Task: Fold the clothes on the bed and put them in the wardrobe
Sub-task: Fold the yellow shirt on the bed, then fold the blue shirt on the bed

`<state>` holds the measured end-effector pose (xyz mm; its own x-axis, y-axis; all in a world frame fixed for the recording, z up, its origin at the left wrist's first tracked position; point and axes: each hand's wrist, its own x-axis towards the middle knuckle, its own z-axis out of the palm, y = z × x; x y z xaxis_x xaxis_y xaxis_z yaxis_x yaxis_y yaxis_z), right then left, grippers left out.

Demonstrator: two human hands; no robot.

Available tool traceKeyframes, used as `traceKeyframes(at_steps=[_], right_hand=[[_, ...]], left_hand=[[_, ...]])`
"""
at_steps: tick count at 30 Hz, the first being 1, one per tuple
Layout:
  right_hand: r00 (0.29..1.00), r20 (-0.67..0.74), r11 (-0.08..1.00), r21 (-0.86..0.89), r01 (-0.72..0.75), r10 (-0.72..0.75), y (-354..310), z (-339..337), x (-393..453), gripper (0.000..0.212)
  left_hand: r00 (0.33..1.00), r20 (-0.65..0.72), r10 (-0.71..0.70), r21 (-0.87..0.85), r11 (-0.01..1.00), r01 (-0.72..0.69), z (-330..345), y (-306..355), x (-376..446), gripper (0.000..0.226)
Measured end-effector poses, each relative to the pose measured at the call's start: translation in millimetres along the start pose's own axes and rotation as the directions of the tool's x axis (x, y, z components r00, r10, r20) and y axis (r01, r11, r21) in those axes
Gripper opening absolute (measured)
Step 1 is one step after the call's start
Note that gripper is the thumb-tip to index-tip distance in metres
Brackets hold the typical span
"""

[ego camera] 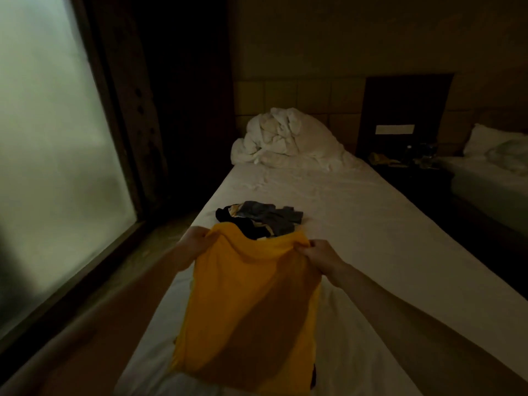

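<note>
Gloom covers most of the room, and the far left corner beside the frosted window (54,155) is lost in shadow. The items on the nightstand (411,164) between the beds are too dim to be identified. A second bed (491,184) is cut off at the right edge, with only one pillow (485,138) made out. One yellow shirt (251,304) is held up over the near end of the bed (357,224), its lower hem dropping out of view at the bottom edge, and part of its front darkened by shadow. It is gripped at its top corners by two hands: the left hand (193,244) is curled round the left corner, and the right hand (321,254) pinches the right corner, fingers closed on the cloth. Just beyond the shirt, one small pile of dark clothes (263,218) is seen on the sheet; the number of garments in it cannot be told. One crumpled white duvet (285,138) is heaped at the headboard (300,95).
</note>
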<state>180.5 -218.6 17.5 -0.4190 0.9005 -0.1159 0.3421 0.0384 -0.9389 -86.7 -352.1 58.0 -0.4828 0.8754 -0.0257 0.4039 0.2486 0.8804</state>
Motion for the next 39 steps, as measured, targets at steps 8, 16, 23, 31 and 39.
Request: traceKeyframes(at_steps=[8, 16, 23, 31, 39], right_hand=[[0.996, 0.019, 0.939, -0.334, -0.077, 0.088, 57.5, 28.2, 88.7, 0.035], [0.996, -0.011, 0.985, -0.142, -0.094, 0.094, 80.7, 24.1, 129.4, 0.026], [0.997, -0.072, 0.954, -0.299, 0.009, -0.032, 52.4, 12.7, 186.0, 0.035], [0.969, 0.066, 0.746, -0.627, 0.226, -0.238, 24.7, 46.0, 300.5, 0.045], [0.875, 0.151, 0.454, -0.807, 0.377, -0.459, 35.2, 125.3, 396.2, 0.023]], left_hand=[[0.992, -0.103, -0.073, 0.308, 0.946, 0.101, 31.5, -86.6, 85.0, 0.040], [0.999, -0.015, -0.049, 0.315, 0.948, 0.051, 32.5, -100.8, 125.9, 0.070], [0.966, -0.069, 0.251, 0.497, 0.848, -0.185, 66.3, -61.3, 176.0, 0.046], [0.960, -0.095, 0.264, 0.546, 0.820, -0.171, 110.4, -69.8, 275.0, 0.043], [0.937, -0.224, 0.267, 0.595, 0.799, -0.085, 128.9, -126.6, 352.6, 0.041]])
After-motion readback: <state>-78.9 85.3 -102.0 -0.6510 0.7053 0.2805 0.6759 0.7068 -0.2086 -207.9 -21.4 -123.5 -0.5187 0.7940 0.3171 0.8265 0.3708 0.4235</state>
